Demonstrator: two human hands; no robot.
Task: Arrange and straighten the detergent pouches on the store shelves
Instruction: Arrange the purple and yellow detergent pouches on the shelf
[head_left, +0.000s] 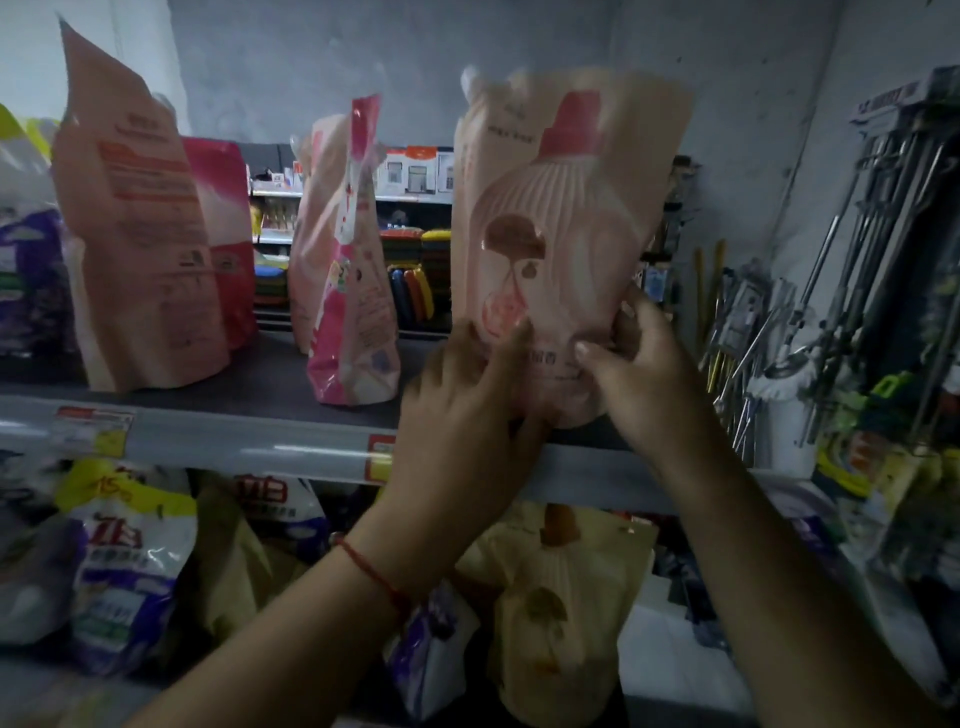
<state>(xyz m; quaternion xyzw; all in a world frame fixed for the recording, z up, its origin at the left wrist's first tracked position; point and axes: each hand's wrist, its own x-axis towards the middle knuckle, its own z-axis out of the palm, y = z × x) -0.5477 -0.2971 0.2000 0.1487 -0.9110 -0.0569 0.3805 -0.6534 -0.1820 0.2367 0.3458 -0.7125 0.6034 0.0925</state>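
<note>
Task is approx. half done, I judge. On the upper shelf (249, 379) the pink pouch (561, 223), centre-right of the frame, stands almost upright, its bottom gripped from both sides: left hand (462, 379) w/ fingers curled on its lower left, right hand (639, 364) pinching its lower right. Left of it, a narrow pouch (348, 260) leans, and a tall pouch (135, 223) shows its back side. The lower shelf pouches (130, 561) lie in disorder, incl. a yellow pouch (566, 613) at bottom centre.

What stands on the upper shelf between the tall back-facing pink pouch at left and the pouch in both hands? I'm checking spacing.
In the head view, one narrow pink pouch stands there, turned edge-on; bare shelf flanks it.
</note>
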